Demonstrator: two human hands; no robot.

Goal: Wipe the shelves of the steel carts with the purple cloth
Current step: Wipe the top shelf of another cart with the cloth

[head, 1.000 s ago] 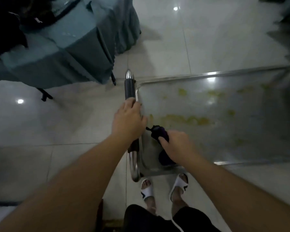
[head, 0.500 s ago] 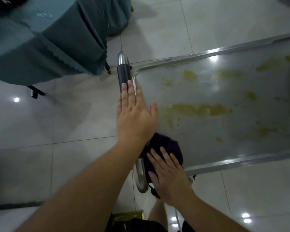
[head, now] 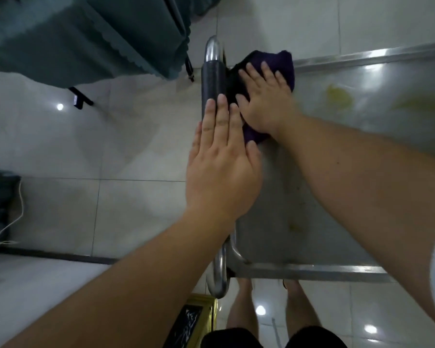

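The steel cart's top shelf (head: 296, 197) fills the right half of the view, with yellowish stains toward its far right. The purple cloth (head: 284, 64) lies bunched at the shelf's far left corner. My right hand (head: 266, 101) presses flat on the cloth with straight, spread fingers. My left hand (head: 221, 156) rests flat on the cart's handle (head: 212, 81), a black grip on a steel tube, fingers straight.
A table draped in a teal cloth (head: 86, 38) stands at the upper left, close to the handle. A white cable (head: 13, 222) runs over the tiled floor at left. My legs show below the cart's near edge, beside a gold-framed object (head: 194, 320).
My right hand has pushed the cloth along the handle side from the shelf's near corner to its far corner. My left hand stays flat on the handle.
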